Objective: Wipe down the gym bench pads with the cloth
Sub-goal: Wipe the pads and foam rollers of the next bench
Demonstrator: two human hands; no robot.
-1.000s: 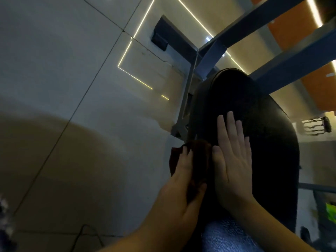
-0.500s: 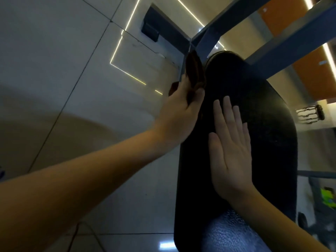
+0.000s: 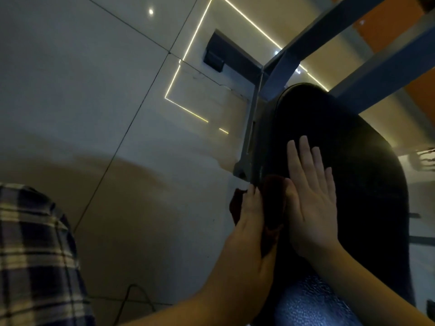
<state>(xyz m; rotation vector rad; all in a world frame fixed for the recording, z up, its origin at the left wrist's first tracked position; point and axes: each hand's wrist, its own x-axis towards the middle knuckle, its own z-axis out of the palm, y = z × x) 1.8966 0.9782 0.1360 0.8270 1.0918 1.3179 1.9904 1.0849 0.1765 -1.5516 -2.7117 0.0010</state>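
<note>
Glossy grey floor tiles (image 3: 94, 90) mirror thin strips of light beneath a blue-grey steel frame (image 3: 306, 38), and a dark cable (image 3: 131, 292) trails across them near a plaid sleeve (image 3: 30, 255) at the lower left. At the near left edge of the black bench pad (image 3: 353, 161), the left hand (image 3: 249, 231) has its grip clamped on a dark red cloth (image 3: 273, 198), fingers laid over its outer side, holding it against the pad's side. Just beside it, touching the cloth, the right hand (image 3: 310, 196) lies flat on the pad's top with straight fingers, its grip apart and holding nothing.
</note>
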